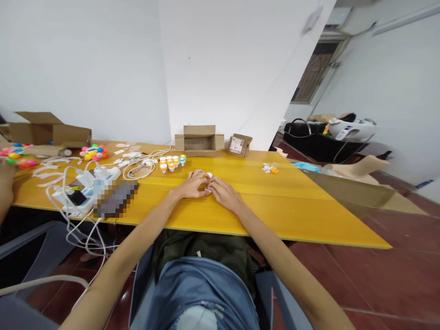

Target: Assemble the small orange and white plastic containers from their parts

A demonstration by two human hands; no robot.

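My left hand (pixel 193 185) and my right hand (pixel 224 191) meet over the middle of the table, fingertips close together. Between them is a small round white piece (pixel 209 175), mostly covered by the fingers. The left thumb and fingers curl around it, while the right fingers pinch at its right side. Beyond the left hand stands a cluster of small white pieces with orange or blue bands (pixel 172 162). To the right lie several loose white bits (pixel 266 167) beside a small orange piece (pixel 274 170).
An open cardboard box (pixel 199 143) and a smaller carton (pixel 239 145) stand against the wall. Left are a power strip (pixel 82 201) with white cables, a blurred dark object (pixel 117 199) and colourful ball rings (pixel 94 152). Another person's arm (pixel 6 185) shows at far left.
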